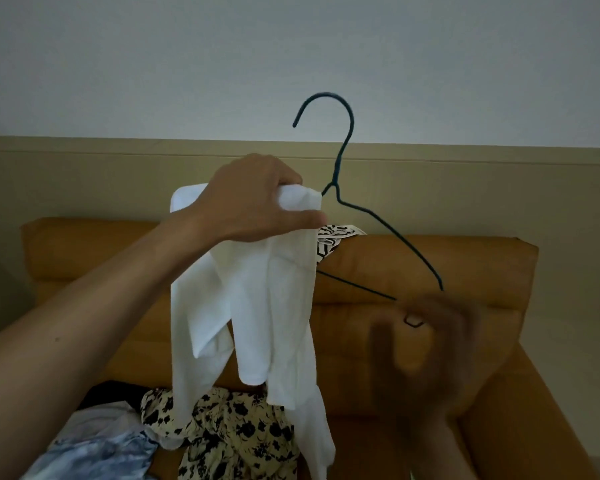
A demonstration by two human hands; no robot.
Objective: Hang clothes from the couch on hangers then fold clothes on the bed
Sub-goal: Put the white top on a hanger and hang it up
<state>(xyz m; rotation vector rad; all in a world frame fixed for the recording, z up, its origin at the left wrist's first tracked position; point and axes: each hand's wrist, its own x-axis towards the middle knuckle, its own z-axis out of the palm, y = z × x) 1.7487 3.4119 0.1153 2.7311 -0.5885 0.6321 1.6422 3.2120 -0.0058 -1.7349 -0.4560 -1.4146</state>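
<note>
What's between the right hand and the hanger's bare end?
Nothing visible. The right hand, motion-blurred, is at the hanger's lower right corner. The white garment hangs off to the left, gripped by the left hand.

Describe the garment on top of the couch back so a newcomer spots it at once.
Start at the orange couch. On its backrest's top edge, right of the held white garment, lies the striped garment. Only it has black-and-white zebra stripes.
</note>
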